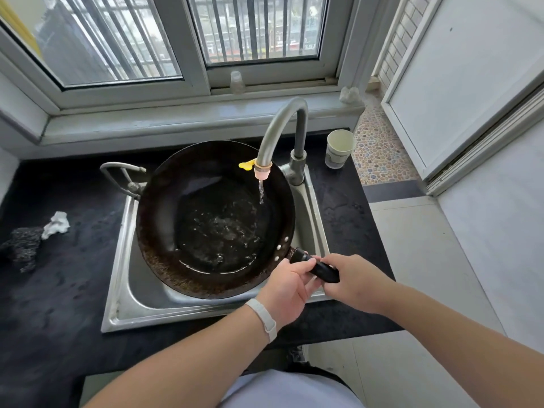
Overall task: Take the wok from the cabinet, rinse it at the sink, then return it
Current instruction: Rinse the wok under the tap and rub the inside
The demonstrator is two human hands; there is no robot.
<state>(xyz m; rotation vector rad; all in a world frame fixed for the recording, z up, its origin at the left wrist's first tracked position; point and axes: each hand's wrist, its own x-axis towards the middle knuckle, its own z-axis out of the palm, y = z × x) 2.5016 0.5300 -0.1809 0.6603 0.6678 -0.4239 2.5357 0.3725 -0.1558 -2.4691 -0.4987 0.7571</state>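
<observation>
A large black wok (188, 207) rests over the steel sink (123, 272), filling most of the basin. Its black handle (322, 270) points to the lower right. Both hands grip that handle: my left hand (287, 287), with a white band on the wrist, holds it near the rivets, and my right hand (356, 282) holds its outer end. A grey curved faucet (282, 125) with a pink nozzle runs a thin stream of water into the wok. Water pools and bubbles in the wok's bottom.
The black countertop (59, 290) surrounds the sink. A crumpled white tissue (56, 225) and a dark scouring pad (22, 245) lie at the left. A paper cup (338, 148) stands at the back right. A smaller tap (123, 178) sits at the sink's back left, below the window.
</observation>
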